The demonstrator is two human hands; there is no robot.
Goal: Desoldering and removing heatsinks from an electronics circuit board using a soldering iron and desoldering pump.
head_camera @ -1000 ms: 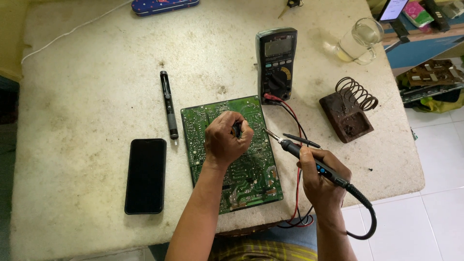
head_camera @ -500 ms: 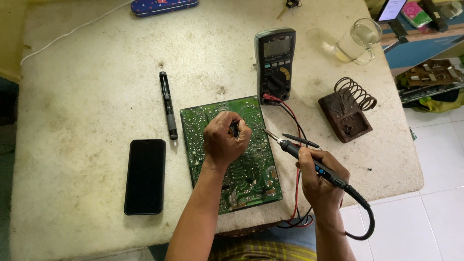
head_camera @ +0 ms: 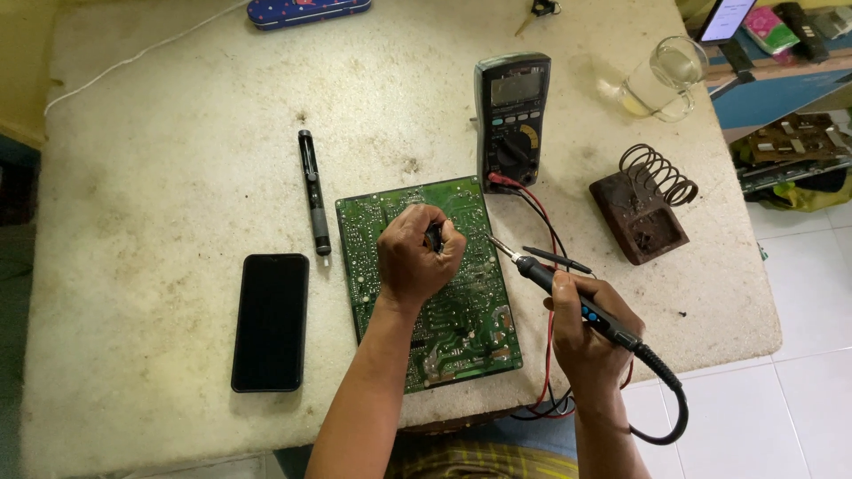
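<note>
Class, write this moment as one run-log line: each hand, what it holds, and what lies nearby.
left hand: small dark tool, over green circuit board | right hand: soldering iron, tip near board edge | nearby: multimeter, phone

A worn, stained off-white table with rounded corners (head_camera: 160, 133) fills most of the scene under soft, even light. To the right and near, the floor is pale square tiles (head_camera: 799, 417). At the far right stands a blue shelf unit (head_camera: 781, 89) cluttered with small items. A yellow wall strip (head_camera: 22, 71) shows at the far left.
</note>
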